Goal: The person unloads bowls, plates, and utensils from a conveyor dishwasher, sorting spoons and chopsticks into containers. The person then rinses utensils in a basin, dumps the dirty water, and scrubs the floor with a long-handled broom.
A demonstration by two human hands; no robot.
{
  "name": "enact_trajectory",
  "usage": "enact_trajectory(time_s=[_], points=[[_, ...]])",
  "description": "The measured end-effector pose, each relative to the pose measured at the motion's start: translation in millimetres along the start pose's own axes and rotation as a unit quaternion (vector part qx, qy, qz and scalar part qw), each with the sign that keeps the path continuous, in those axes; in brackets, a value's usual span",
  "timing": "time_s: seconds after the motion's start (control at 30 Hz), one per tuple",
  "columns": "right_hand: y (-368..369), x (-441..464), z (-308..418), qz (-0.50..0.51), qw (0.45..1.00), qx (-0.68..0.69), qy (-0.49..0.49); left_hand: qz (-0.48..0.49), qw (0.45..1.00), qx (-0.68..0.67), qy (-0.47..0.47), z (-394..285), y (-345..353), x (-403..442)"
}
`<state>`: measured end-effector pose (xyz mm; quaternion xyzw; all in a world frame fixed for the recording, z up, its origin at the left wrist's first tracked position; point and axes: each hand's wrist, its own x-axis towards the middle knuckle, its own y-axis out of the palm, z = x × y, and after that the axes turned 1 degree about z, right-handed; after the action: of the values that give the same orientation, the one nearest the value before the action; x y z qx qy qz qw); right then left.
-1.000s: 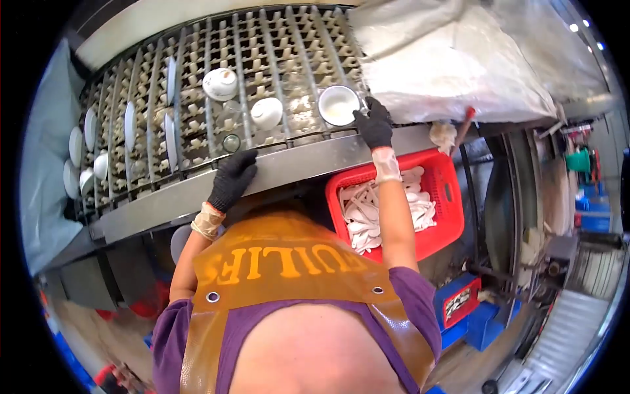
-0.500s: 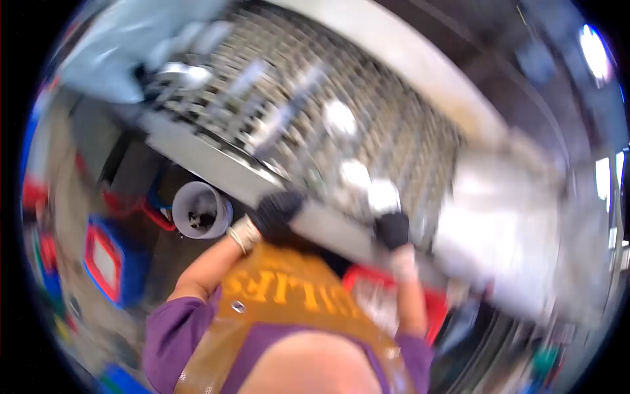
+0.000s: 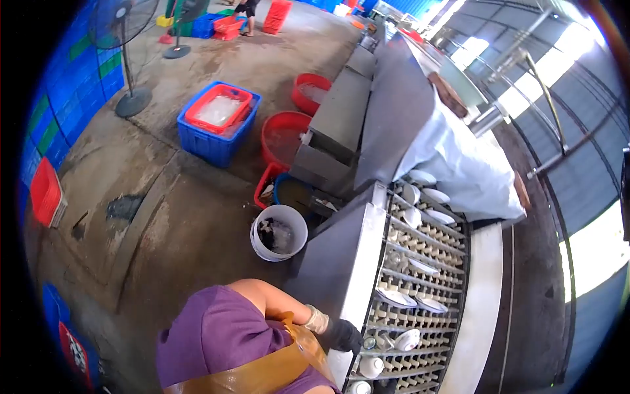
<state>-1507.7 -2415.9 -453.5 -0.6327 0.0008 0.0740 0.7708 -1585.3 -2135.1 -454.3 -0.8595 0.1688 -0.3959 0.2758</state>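
Note:
My left hand (image 3: 344,335), in a black glove with a pale cuff, rests at the metal edge (image 3: 363,262) of the peg conveyor. Its fingers blend into one dark shape beside a small clear glass (image 3: 369,343). A white cup (image 3: 371,367) sits close by on the pegs, and a white bowl (image 3: 407,339) lies farther across. White plates (image 3: 396,298) and more bowls stand along the rows. My right hand is out of view.
A white bucket (image 3: 278,232) stands on the floor beside the machine, near red tubs (image 3: 286,139) and a blue crate (image 3: 216,134). Pale sheeting (image 3: 462,167) covers the conveyor's far end. Fans stand at the far left; a person (image 3: 249,10) is in the background.
The view has swung left along the conveyor, bringing in the floor, tubs and fans. My right hand has gone out of view, while my left stays at the conveyor's edge.

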Motion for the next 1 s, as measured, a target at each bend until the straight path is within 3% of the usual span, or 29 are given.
enact_trajectory(time_s=[0.07, 0.3, 0.4, 0.47, 0.63, 1.0], points=[[2.9, 4.8, 7.1, -0.008, 1.0, 0.012, -0.013, -0.038, 0.997, -0.039, 0.045, -5.7, -2.2, 6.3], [4.9, 5.0, 13.1, -0.014, 0.999, 0.037, -0.017, 0.087, 0.994, -0.068, -0.024, -22.8, -9.0, 25.9], [5.0, 0.0, 11.8, -0.015, 0.999, 0.046, -0.012, 0.085, 0.994, -0.06, -0.028, -19.8, 10.3, 28.8], [5.8, -0.1, 8.0, -0.015, 0.999, 0.05, -0.012, 0.036, 0.998, -0.039, 0.035, -17.4, 14.1, 28.0], [5.9, -3.4, 2.1, -0.019, 0.998, 0.06, -0.002, 0.076, 0.994, -0.073, -0.001, -23.9, 7.8, 31.9], [11.8, -24.3, -11.7, -0.029, 0.995, 0.093, 0.014, 0.017, 0.998, -0.061, 0.029, -42.0, 16.8, 30.0]])
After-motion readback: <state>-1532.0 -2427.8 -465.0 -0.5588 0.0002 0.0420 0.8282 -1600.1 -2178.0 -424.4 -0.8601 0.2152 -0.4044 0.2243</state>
